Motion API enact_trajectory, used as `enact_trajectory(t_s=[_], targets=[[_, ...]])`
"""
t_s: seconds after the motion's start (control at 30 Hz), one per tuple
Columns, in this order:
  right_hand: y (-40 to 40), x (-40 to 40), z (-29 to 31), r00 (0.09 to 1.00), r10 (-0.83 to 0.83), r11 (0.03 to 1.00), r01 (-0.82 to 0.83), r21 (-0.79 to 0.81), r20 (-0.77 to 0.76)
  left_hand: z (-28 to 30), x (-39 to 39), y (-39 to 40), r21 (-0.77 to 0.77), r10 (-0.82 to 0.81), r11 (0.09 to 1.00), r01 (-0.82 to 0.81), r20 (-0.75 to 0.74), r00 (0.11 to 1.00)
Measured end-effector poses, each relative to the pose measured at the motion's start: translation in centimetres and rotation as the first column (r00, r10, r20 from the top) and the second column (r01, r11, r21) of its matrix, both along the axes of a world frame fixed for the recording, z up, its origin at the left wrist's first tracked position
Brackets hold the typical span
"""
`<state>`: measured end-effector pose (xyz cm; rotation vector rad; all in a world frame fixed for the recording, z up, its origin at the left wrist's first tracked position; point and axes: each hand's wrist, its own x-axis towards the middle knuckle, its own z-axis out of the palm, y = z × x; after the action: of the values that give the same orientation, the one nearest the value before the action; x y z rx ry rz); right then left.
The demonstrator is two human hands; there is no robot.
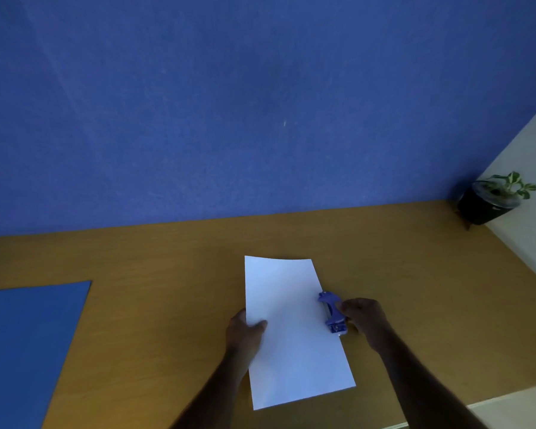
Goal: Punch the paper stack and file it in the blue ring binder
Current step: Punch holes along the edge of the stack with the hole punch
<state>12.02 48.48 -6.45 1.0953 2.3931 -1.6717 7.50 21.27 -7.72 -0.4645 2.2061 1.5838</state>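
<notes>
- Paper stack (294, 332) lies flat mid-tabletop (167, 274), near the front edge.
- Left hand (245, 331) pinches its left edge.
- Right hand (364, 317) grips the blue hole punch (331, 311) on its right edge.
- Blue ring binder (28, 345) sits at the left edge, closed.

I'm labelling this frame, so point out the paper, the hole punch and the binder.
paper (291, 329), head view, middle of the top sheet
hole punch (331, 310), head view, its blue handle
binder (28, 342), head view, its blue cover
</notes>
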Motion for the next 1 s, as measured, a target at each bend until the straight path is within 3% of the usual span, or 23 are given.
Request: enact_trajectory(t_s=[1.0], targets=[[0.3,-0.2,-0.9,1.0,0.006,1.0,-0.006,0.021,0.011,-1.1,0.9,0.2,0.058,0.01,0.998,-0.009,-0.017,1.0]])
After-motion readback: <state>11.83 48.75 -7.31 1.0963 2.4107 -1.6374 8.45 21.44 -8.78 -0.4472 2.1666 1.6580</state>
